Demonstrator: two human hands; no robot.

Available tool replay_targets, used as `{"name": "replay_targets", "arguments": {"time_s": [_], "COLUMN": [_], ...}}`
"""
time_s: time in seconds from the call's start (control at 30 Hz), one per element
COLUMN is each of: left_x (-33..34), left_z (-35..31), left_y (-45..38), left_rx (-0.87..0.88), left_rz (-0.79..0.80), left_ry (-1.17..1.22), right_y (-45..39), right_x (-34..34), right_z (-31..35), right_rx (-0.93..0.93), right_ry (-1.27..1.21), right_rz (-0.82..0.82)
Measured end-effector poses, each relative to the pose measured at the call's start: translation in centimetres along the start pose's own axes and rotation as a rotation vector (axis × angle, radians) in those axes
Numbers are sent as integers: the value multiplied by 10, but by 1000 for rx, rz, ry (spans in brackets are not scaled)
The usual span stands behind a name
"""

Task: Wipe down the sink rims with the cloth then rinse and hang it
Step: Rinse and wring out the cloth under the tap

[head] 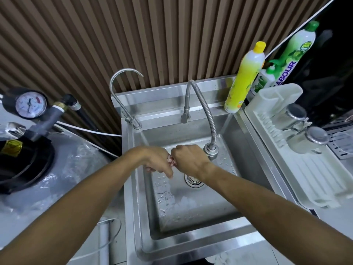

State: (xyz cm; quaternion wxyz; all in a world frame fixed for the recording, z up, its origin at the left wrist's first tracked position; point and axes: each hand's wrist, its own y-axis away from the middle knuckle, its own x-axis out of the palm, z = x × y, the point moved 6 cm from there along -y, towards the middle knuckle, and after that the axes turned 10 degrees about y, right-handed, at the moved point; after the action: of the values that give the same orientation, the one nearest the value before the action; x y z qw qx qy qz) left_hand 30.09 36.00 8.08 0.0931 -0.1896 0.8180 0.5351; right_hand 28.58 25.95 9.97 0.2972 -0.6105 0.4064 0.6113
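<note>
Both hands, left hand (156,161) and right hand (188,159), clench the wrung cloth (171,162) over the sink (191,234); a loosened grip could drop it onto the drain (193,180).

— Where do the hands sit?
— Mid-frame, over the sink (193,232) basin. The left hand (155,159) and right hand (189,159) meet, with the cloth (171,161) between them, just above the drain (193,181).
— And the taps?
— The flexible faucet (202,106) is on the back rim, its head just right of the right hand; the curved tap (122,92) is left of it.
— The sides?
— The pressure gauge (30,104) is at the left edge. The bottle (242,81) stands on the sink's back right corner; the drying rack (298,150) lies to the right.
</note>
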Motion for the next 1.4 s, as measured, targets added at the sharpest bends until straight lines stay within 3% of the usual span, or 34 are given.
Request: {"name": "replay_targets", "arguments": {"time_s": [0.13, 0.23, 0.43, 0.57, 0.67, 0.73, 0.83, 0.93, 1.0, 1.07, 1.13, 1.17, 1.23, 1.33, 1.4], "left_x": [-10, -8, 11, 21, 30, 25, 14, 15, 24, 32, 36, 34, 26, 12, 4], "left_z": [-14, -15, -14, -15, -7, 1, 23, 35, 35, 29, 23, 22, 17, 0, -10], "left_y": [-4, 2, 0, 1, 5, 7, -2, -8, -4, 2, 8, 10, 6, -1, 2], "left_rx": [125, 226, 391, 515, 650, 569, 240, 75, 59, 77, 68, 56, 35, 66, 121], "left_rz": [-437, -623, -784, -789, -731, -720, -533, -230, -38, 145, 260, 259, 112, -270, -526], "left_ry": [-330, -439, -595, -637, -688, -601, -74, 508, 700, 686, 535, 435, 169, -171, -304], "right_y": [-5, 0, 18, 28, 28, 25, 31, 43, 46, 42, 33, 27, 17, 6, 5], "right_x": [7, 24, 41, 52, 56, 55, 45, 29, 20, 9, 0, -1, 1, 0, 1], "right_z": [-6, -9, -6, -6, -8, -8, -7, 10, 20, 22, 21, 21, 23, 15, 4], "right_rx": [157, 277, 326, 286, 267, 298, 389, 313, 232, 143, 62, 32, 11, 97, 245], "right_ry": [-93, -404, -954, -1033, -868, -802, -778, -365, -170, -117, -40, 7, 61, 103, -26], "right_rz": [151, 325, 701, 894, 825, 646, 256, -42, -203, -333, -352, -267, -37, 114, 173]}}
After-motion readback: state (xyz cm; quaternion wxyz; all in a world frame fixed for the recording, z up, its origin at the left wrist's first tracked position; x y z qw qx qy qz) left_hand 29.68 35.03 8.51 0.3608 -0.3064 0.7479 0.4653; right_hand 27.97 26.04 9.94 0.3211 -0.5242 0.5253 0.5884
